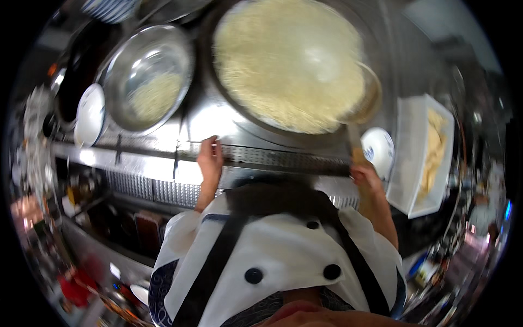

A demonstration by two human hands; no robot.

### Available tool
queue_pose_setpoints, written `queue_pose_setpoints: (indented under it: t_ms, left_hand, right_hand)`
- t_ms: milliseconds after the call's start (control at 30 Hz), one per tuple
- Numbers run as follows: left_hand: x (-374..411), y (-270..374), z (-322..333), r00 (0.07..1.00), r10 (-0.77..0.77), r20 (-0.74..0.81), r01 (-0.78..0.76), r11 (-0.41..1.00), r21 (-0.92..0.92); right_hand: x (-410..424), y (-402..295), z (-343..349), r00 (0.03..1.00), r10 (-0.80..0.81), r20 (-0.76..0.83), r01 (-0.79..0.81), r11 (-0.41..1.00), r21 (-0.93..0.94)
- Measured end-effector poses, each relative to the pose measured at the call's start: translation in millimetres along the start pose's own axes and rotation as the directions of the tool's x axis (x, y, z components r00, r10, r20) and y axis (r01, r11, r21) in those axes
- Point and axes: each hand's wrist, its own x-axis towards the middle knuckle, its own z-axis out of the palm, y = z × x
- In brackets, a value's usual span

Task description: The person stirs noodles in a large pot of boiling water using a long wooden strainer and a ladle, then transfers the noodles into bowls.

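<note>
A very wide round pan holds a broad mass of pale yellow strands, which look like noodles. My right hand grips the wooden handle of a round skimmer. The skimmer's head lies at the pan's right edge, partly over the strands. My left hand hovers by the front edge of the steel counter, fingers slightly curled, near a perforated strip. Whether anything small is between its fingers is too blurred to tell.
Left of the pan stands a steel bowl with some strands in it. A white bowl sits farther left, and a white bowl with blue marks is beside my right hand. A white plastic bin at right holds pale yellow material.
</note>
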Motion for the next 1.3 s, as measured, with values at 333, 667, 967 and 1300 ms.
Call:
queue_pose_setpoints:
  t_ms: [333, 667, 967, 1300]
  left_hand:
    - [36.3, 1.9, -39.3, 0.995, 0.078, -0.054, -0.071, 0.990, 0.125]
    - [114.6, -55.6, -55.2, 0.961, -0.131, -0.246, 0.137, 0.991, 0.008]
    - [224.5, -122.9, -59.4, 0.938, 0.199, 0.283, -0.338, 0.696, 0.633]
    - [241.2, -125.5, -27.0, 0.970, 0.164, 0.182, -0.245, 0.682, 0.690]
  right_hand:
    - [-39.7, 41.9, 89.7, 0.993, -0.114, 0.032, 0.098, 0.942, 0.321]
    - [-58.9, 43.8, 123.4, 0.996, -0.086, 0.015, 0.083, 0.985, 0.154]
    - [-60.9, 38.1, 137.0, 0.994, -0.107, -0.033, 0.107, 0.994, -0.019]
    - [-59.7, 19.8, 142.2, 0.992, -0.124, -0.036, 0.121, 0.989, -0.087]
